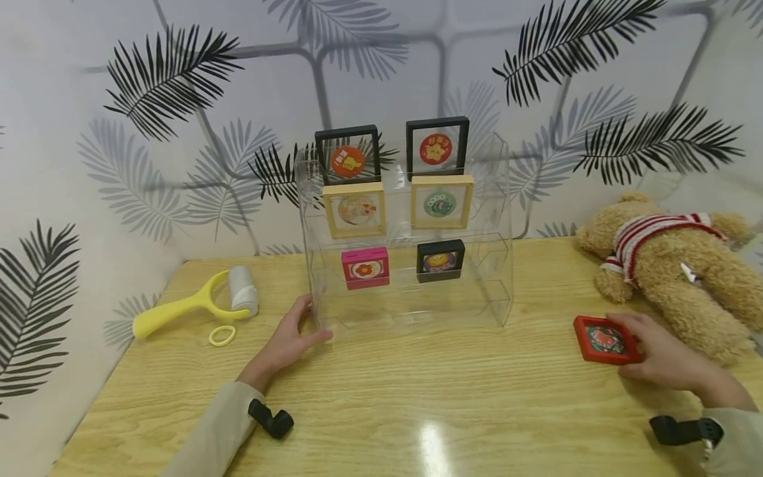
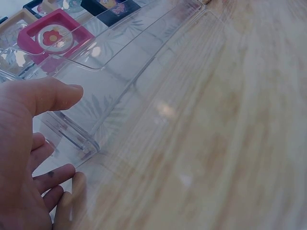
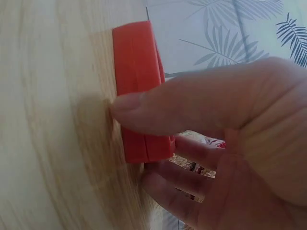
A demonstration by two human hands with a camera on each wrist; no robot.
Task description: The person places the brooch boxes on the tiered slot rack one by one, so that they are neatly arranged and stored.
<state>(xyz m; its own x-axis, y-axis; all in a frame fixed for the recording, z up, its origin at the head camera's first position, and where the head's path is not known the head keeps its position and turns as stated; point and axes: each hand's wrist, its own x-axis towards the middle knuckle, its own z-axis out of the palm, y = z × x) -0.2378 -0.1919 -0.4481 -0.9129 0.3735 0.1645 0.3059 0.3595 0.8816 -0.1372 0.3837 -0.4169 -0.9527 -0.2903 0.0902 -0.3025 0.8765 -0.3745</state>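
Note:
A clear plastic tiered stand point(image 1: 405, 301) holds several small square frames. My left hand point(image 1: 290, 343) is at the stand's lower left corner, thumb toward the front and the other fingers by the side. In the left wrist view a gap shows between the thumb and the loosely bent fingers, beside the stand's corner point(image 2: 88, 146); whether they touch it I cannot tell. At the right, my right hand point(image 1: 664, 354) holds a red square frame point(image 1: 607, 340) with a round picture inside. In the right wrist view the thumb presses on the red frame's side point(image 3: 136, 62), close to the tabletop.
Two black frames point(image 1: 407, 149) top the stand, above two wooden-coloured ones point(image 1: 384, 199); a pink frame point(image 1: 365, 283) and a small black frame point(image 1: 440, 275) sit lower. A yellow-handled roller point(image 1: 173, 317) and yellow ring point(image 1: 222, 327) lie left. A teddy bear point(image 1: 673, 265) lies right.

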